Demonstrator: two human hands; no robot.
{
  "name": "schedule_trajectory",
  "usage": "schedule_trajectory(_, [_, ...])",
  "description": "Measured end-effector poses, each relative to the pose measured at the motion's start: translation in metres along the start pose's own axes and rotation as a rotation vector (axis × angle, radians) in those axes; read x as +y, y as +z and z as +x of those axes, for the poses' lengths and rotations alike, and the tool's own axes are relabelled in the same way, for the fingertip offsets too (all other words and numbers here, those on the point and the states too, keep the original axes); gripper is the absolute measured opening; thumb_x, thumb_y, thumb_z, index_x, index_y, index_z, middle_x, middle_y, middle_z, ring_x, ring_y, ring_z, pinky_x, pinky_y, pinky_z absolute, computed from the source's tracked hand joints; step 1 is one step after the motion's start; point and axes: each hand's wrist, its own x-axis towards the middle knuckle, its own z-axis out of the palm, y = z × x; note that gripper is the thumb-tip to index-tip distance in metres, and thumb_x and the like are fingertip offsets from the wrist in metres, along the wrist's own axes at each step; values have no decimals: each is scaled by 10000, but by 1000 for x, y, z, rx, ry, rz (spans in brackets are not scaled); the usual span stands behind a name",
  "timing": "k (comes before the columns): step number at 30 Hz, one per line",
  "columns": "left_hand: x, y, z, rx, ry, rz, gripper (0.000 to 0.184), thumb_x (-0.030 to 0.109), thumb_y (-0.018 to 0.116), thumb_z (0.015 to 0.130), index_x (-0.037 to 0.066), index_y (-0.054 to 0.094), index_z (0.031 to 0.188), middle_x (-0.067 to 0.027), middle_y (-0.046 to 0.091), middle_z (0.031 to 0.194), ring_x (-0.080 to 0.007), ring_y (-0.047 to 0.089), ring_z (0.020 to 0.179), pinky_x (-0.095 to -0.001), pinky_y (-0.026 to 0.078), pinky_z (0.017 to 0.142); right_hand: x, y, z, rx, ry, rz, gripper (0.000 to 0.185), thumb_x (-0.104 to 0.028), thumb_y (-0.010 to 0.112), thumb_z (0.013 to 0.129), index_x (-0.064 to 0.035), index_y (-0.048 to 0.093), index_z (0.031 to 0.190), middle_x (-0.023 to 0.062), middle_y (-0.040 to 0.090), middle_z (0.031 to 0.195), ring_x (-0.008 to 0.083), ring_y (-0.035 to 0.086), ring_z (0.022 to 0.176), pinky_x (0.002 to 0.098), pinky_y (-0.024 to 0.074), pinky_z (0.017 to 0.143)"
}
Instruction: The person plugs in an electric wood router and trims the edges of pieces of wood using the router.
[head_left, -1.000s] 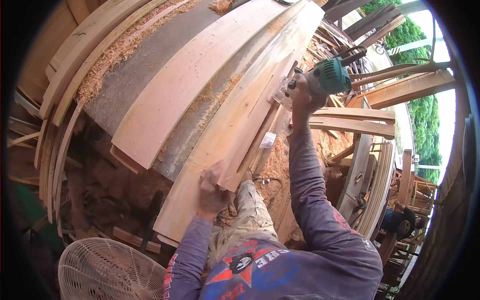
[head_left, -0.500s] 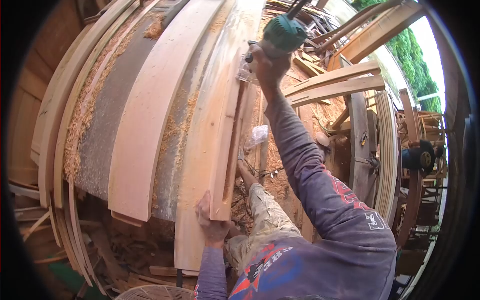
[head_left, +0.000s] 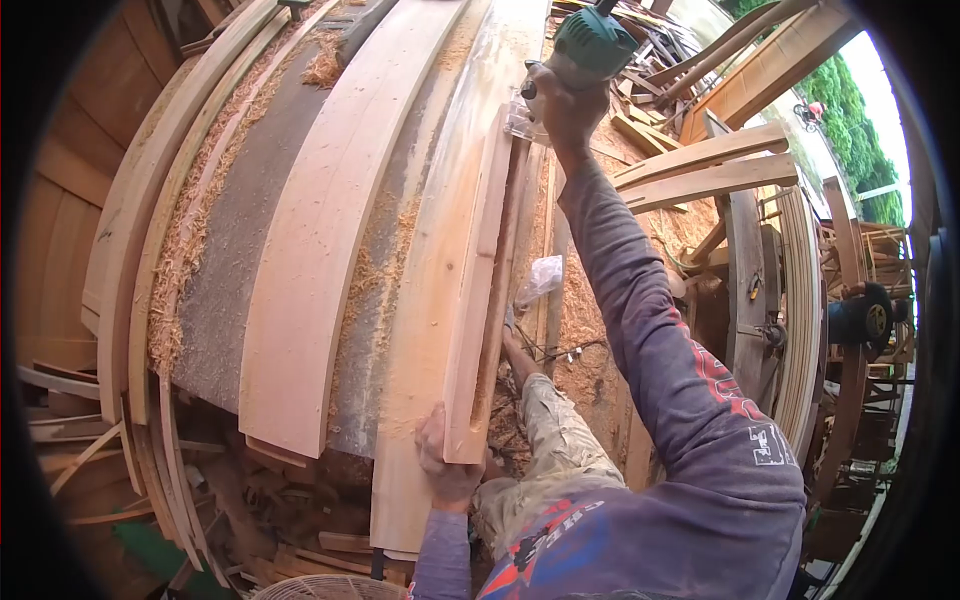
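My right hand (head_left: 572,108) is closed around the handle of a green router (head_left: 597,45), which sits far along a narrow wooden strip (head_left: 478,275). A clear plastic guard or base (head_left: 524,124) shows under the router at the strip. A long dark groove runs down the strip's right side. My left hand (head_left: 444,458) grips the strip's near end, with part of the fingers hidden behind the wood. Beneath the strip lies a wide pale plank (head_left: 405,400).
A broad curved board (head_left: 330,220) lies left, with wood shavings (head_left: 180,290) around it. More boards (head_left: 710,165) jut in from the right. A plastic bag (head_left: 541,279) lies right of the strip. A round fan-like grille (head_left: 325,588) is at the bottom.
The router and my right hand have moved farther away along the strip. My left hand keeps its hold on the near end. The whole view has shifted slightly.
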Motion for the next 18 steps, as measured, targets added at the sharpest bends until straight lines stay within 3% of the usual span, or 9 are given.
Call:
schedule_trajectory(10, [1, -2, 3, 1, 42, 72, 540, 296, 669, 916, 34, 538, 1370, -177, 544, 1327, -395, 613, 1225, -561, 474, 1029, -1, 1, 7, -22, -16, -7, 431, -189, 867, 685, -38, 674, 1040, 53, 741, 897, 170, 712, 776, 313, 582, 759])
schedule_trajectory(12, [6, -6, 10, -4, 60, 4, 586, 128, 751, 836, 4, 504, 1352, -211, 558, 1319, -441, 602, 1142, -544, 515, 955, -5, -1, 9, -47, -6, -34, 427, -194, 870, 685, -37, 681, 1033, 56, 744, 902, 171, 713, 779, 311, 581, 763])
schedule_trajectory(18, [2, -3, 7, 16, 63, -34, 587, 131, 755, 837, 21, 509, 1358, -192, 568, 1317, -428, 607, 1148, -530, 507, 979, 3, -5, 12, -89, 44, -16, 390, -172, 870, 698, -38, 703, 1023, 54, 752, 919, 153, 714, 789, 298, 577, 756])
